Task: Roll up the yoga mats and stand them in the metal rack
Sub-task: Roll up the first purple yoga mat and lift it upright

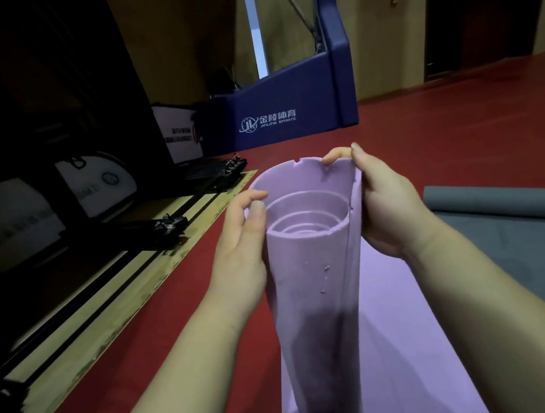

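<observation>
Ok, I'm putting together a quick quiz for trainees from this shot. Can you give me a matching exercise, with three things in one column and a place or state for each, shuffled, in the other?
Things
1. purple mat
2. grey mat
3. blue pad

Place or state
A. stands at the back and bears white lettering
B. rolled, held upright at its top end by the left hand and the right hand
C. lies on the red floor at the right, partly rolled

Pairs: 1-B, 2-C, 3-A
</observation>
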`<state>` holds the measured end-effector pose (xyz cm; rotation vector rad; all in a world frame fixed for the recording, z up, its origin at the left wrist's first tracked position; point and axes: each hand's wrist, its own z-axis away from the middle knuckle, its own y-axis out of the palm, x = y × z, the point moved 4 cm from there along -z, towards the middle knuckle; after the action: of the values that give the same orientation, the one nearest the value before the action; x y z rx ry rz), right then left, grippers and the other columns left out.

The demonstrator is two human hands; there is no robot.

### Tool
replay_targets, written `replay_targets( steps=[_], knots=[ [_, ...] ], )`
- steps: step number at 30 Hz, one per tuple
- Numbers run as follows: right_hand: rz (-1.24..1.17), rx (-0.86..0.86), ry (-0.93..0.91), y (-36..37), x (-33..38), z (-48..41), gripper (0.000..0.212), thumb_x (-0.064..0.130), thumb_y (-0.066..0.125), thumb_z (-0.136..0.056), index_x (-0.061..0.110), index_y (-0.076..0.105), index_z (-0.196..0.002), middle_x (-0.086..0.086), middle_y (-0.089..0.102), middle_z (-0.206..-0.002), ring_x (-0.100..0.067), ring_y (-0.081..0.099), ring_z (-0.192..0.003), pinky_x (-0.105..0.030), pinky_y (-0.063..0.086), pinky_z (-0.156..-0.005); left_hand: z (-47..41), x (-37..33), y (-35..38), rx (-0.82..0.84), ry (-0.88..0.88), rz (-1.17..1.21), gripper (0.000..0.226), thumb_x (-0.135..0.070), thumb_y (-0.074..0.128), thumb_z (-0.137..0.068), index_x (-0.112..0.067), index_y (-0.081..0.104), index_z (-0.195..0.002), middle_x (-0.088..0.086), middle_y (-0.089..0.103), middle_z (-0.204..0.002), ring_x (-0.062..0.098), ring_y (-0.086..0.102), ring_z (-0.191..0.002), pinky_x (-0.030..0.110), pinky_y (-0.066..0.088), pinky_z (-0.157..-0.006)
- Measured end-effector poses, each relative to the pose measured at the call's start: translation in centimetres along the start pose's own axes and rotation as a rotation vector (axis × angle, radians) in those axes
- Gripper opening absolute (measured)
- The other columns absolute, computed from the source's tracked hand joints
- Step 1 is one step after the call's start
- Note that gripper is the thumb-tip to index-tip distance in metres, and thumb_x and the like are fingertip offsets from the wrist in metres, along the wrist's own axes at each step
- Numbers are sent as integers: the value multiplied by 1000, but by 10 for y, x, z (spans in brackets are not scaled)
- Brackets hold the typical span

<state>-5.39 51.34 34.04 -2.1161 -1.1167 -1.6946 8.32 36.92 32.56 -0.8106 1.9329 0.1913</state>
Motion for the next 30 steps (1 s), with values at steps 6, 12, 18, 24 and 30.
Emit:
replay_targets(
  steps=[6,12,18,24,30],
  knots=[
    [120,156,-7,2,-15,-8,28,28,54,-84,33,67,-107,9,67,-115,-10,65,-99,-29,51,-82,-5,16,4,-60,-34,128,31,-44,44,-92,-36,63,-116,-35,63,-111,-8,58,-109,13,44,-88],
    [44,116,102,8,-68,2,27,21,54,-79,40,71,-86,12,65,-133,-13,60,-125,-34,45,-107,2,60,4,-102,-146,241,24,-34,49,-98,-30,65,-116,-12,70,-119,11,65,-117,31,50,-96],
    [118,47,230,4,-96,13,30,18,46,-104,40,67,-105,0,74,-119,-17,67,-110,-29,47,-84,11,84,2,-77,-265,211,37,-45,51,-89,-37,61,-124,-15,70,-122,4,64,-117,29,46,-101],
    [305,58,143,21,-100,19,26,35,48,-94,48,60,-114,5,61,-139,-17,55,-132,-39,39,-113,22,82,-16,-50,-332,211,34,-52,57,-90,-46,62,-123,-13,69,-128,10,63,-122,44,46,-111],
    [865,215,-140,36,-91,42,69,67,31,-93,37,31,-155,25,2,-167,6,3,-152,-27,11,-122,42,77,-48,114,-475,183,30,-48,42,-106,-56,54,-132,-22,64,-134,16,58,-130,47,50,-102]
  ],
)
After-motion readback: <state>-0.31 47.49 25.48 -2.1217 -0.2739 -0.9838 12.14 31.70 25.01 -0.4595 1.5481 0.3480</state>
